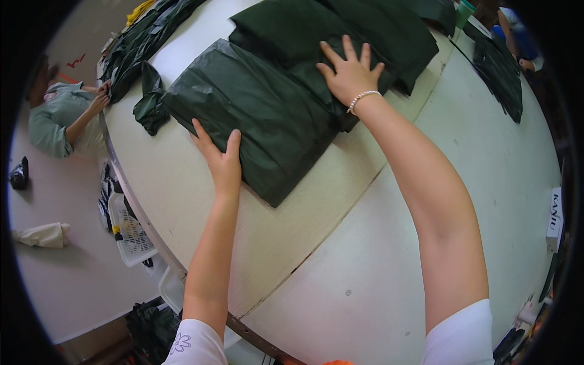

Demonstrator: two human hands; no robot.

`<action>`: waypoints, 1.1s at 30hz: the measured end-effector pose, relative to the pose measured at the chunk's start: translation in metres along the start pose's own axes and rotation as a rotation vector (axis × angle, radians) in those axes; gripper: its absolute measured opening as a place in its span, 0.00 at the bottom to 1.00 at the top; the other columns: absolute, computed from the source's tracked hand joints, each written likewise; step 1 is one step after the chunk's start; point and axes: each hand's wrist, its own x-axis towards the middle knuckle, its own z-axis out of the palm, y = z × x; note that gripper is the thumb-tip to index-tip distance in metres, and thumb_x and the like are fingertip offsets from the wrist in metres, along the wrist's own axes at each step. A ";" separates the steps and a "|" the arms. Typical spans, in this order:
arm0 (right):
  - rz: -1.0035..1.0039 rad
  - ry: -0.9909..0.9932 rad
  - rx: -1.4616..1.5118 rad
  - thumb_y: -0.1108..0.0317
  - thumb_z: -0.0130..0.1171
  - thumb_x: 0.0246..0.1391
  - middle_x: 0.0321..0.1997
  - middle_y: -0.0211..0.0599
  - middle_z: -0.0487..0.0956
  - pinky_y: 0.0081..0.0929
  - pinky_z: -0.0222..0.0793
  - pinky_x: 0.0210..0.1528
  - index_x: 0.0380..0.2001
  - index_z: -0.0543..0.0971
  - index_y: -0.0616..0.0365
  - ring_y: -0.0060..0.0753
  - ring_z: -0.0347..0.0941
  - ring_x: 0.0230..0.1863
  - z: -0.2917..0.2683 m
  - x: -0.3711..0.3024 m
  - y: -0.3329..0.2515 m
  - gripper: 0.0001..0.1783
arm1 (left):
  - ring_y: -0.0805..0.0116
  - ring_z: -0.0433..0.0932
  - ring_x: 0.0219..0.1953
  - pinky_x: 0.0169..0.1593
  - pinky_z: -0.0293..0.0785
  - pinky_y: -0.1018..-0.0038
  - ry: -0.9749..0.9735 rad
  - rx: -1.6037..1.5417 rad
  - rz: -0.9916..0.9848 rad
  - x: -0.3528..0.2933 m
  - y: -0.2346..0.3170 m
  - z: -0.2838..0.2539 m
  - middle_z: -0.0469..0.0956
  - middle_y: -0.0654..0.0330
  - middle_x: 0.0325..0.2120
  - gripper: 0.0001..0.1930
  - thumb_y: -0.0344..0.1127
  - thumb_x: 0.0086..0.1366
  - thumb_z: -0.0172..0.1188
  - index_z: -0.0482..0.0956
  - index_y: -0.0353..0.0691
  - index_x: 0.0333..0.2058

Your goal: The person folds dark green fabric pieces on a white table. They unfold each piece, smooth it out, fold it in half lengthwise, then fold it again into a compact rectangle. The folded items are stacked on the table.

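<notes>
A folded bundle of dark green, slightly shiny fabric (261,115) lies on the table in front of me. More of the same dark green fabric (292,27) spreads beyond it toward the far right. My left hand (220,163) is at the bundle's near left edge, with thumb and one finger stretched apart against it; the other fingers are hidden. Spread flat, my right hand (354,79) presses on top of the fabric, wearing a beaded bracelet (363,99) at the wrist. Whether the two fabric parts are one piece, I cannot tell.
A small dark green piece (151,100) and a longer dark heap (146,39) lie left. A person (64,118) handles that heap at the table edge (131,194). White baskets (135,234) stand below. Dark material (499,73) and a white sign (554,213) are right.
</notes>
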 end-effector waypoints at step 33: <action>2.864 1.474 -0.336 0.61 0.59 0.47 0.67 0.60 0.47 0.44 0.56 0.63 0.67 0.43 0.50 0.64 0.53 0.62 -0.442 -1.265 0.015 0.49 | 0.48 0.42 0.67 0.66 0.41 0.56 -1.470 -0.280 0.654 -0.678 0.256 -0.079 0.39 0.44 0.66 0.40 0.29 0.59 0.55 0.41 0.35 0.64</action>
